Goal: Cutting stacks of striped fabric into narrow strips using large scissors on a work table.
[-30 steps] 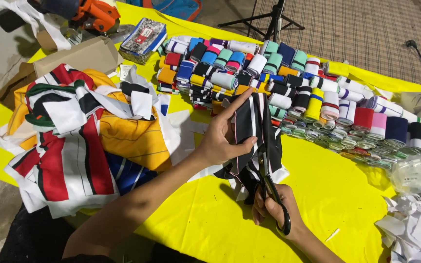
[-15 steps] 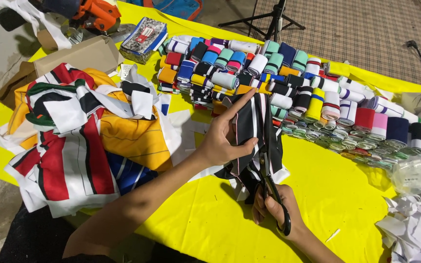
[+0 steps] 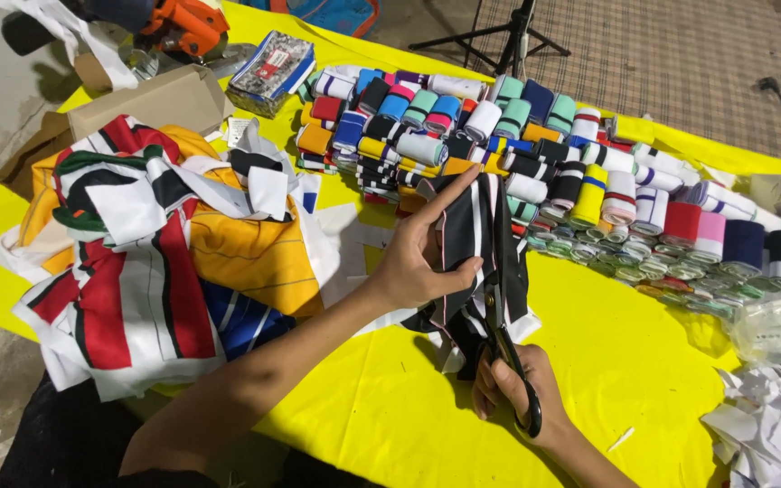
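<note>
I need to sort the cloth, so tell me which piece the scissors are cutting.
The black piece with thin pale stripes, held up by the left hand; the right hand works scissors along it. The others lie piled.

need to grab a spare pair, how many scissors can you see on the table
1: the black-handled scissors in the right hand, cutting into the black striped fabric that the left hand holds. Others may lie hidden under the pile of fabric pieces.

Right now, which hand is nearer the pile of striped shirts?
Left. The left hand holds the black striped fabric right beside the pile of striped shirts. The right hand grips the scissors farther off, on the far side of that fabric.
</note>
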